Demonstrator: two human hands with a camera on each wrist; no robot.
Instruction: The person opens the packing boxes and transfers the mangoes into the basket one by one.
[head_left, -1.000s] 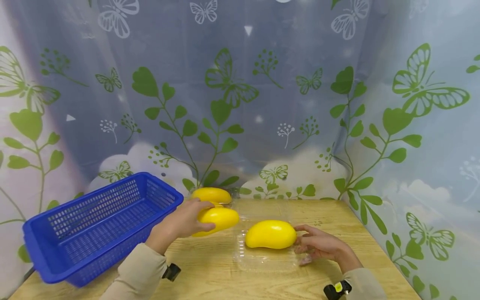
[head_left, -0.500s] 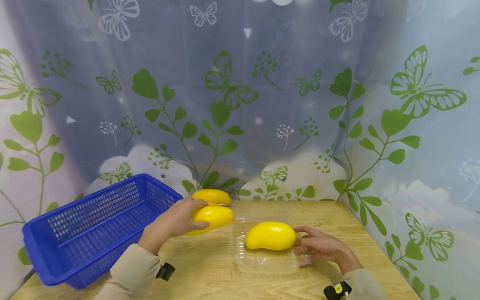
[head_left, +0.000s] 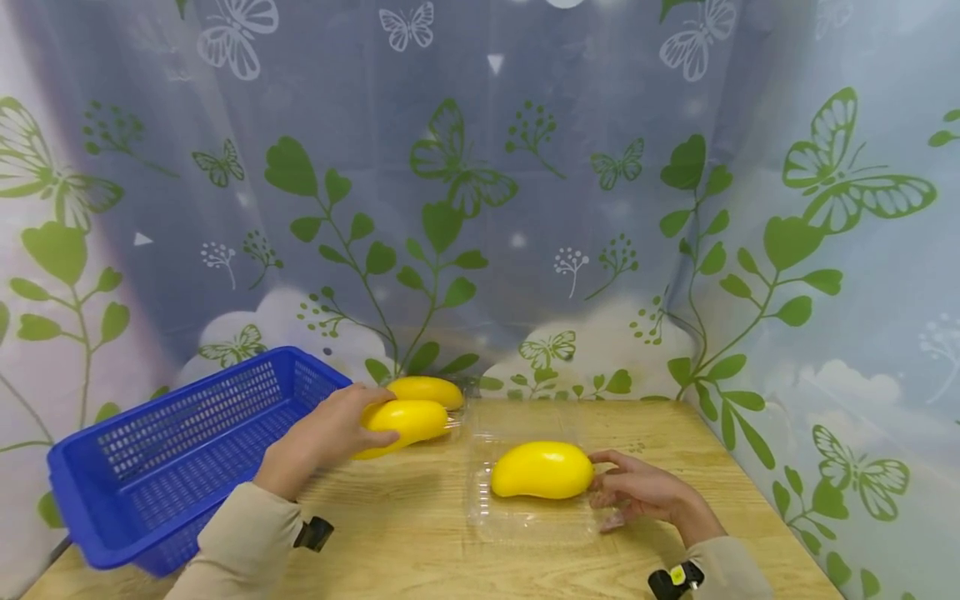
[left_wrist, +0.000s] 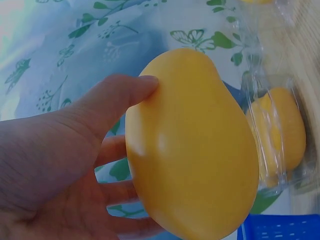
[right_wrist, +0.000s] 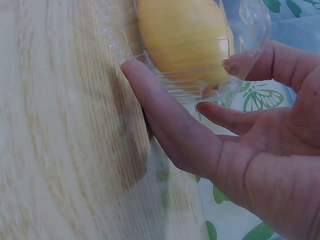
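Note:
My left hand grips a yellow mango and holds it up off the table, right of the blue basket. In the left wrist view, the thumb lies along its side and the other fingers go behind it. A second mango lies in the open clear plastic box at the middle of the table. The fingers of my right hand hold that box by its right end; in the right wrist view they spread across the end wall. Another mango sits in a clear box behind the held one.
The blue slotted basket stands at the left, with its bottom showing. A printed curtain hangs close behind the wooden table and along its right side. The open box's clear lid lies toward the back.
My left hand has carried the mango leftward, away from the open box and toward the basket. My right hand and the mango in the open box have stayed in place.

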